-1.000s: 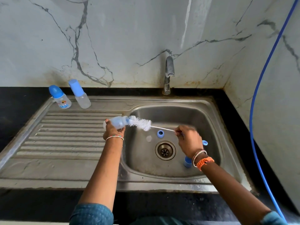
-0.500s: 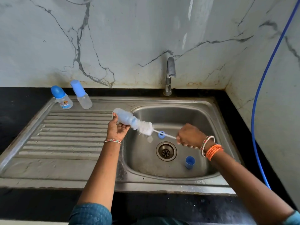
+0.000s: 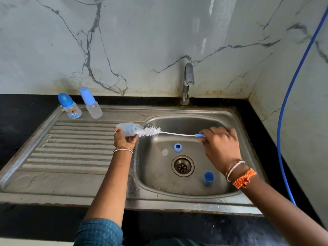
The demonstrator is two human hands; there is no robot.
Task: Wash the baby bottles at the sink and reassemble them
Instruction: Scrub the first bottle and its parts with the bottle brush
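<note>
Clear bottle (image 3: 128, 129) in left hand (image 3: 124, 141); right hand (image 3: 221, 148) holds brush (image 3: 150, 131).

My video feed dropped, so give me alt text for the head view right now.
Over a steel sink, the left hand grips an uncapped baby bottle sideways while the right hand holds a bottle brush with its bristles at the bottle's mouth. A blue ring and blue cap lie in the basin; two capped bottles stand behind the drainboard.

A clear open baby bottle (image 3: 128, 129) lies sideways in the left hand (image 3: 124, 140), its mouth facing the right hand (image 3: 221, 146).
</note>
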